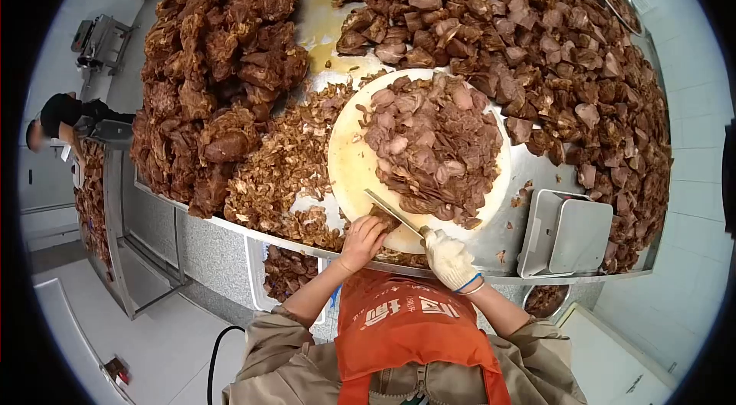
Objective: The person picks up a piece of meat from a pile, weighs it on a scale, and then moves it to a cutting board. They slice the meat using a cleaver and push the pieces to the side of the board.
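Note:
My right hand point(451, 258), in a white knit glove with a blue band at the wrist, is closed round the handle of a knife point(392, 210). Its blade points up and to the left over the near edge of a round, pale cutting board point(346, 167). Bare, my left hand point(363, 242) presses its fingers on a dark brown piece of cooked meat point(386, 219) beside the blade. Sliced brown meat point(437, 148) lies heaped on the board, just beyond the knife.
Large whole chunks of meat point(222, 68) are piled at left, with small scraps point(284, 167) beside the board. Cut pieces point(537, 45) spread over the right. A scale point(571, 232) stands right of the board. Below the table edge is a meat-filled crate point(257, 271). Another person point(65, 118) works far left.

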The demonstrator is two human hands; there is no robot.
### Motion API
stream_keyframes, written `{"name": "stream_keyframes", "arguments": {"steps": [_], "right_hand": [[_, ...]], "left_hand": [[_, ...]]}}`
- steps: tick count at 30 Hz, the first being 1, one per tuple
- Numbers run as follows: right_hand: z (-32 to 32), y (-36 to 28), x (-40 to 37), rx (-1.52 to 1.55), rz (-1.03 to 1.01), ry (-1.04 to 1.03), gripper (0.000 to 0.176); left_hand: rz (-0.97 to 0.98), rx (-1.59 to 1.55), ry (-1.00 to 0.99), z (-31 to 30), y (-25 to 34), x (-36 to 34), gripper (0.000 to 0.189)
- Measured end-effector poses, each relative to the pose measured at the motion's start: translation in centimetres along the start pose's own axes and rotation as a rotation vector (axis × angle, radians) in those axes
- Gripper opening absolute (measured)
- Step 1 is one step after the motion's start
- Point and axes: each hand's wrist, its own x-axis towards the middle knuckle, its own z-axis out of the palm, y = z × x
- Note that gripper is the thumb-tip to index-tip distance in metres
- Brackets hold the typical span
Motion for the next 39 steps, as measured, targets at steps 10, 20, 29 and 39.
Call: {"name": "stream_keyframes", "arguments": {"steps": [10, 20, 29, 39], "right_hand": [[-3.4, -2.5, 0.6, -0.154, 0.02, -0.249, 0.031], [-4.5, -2.1, 0.3, -0.466, -0.048, -0.259, 0.009], [3.3, -2.7, 4.5, -0.336, -0.046, -0.151, 0.01], [-1.0, -2.1, 1.9, -0.179, -0.041, -0.098, 0.009]], "left_hand": [[0.011, 0.031, 0.022, 2.7, -1.5, -1.2, 0.044], [0.031, 0.026, 0.007, 2.7, -1.5, -1.0, 0.051], [0.039, 0.013, 0.006, 2.8, -1.8, -1.3, 0.05], [-0.037, 0.065, 0.03, 2.8, -0.9, -1.2, 0.041]]}}
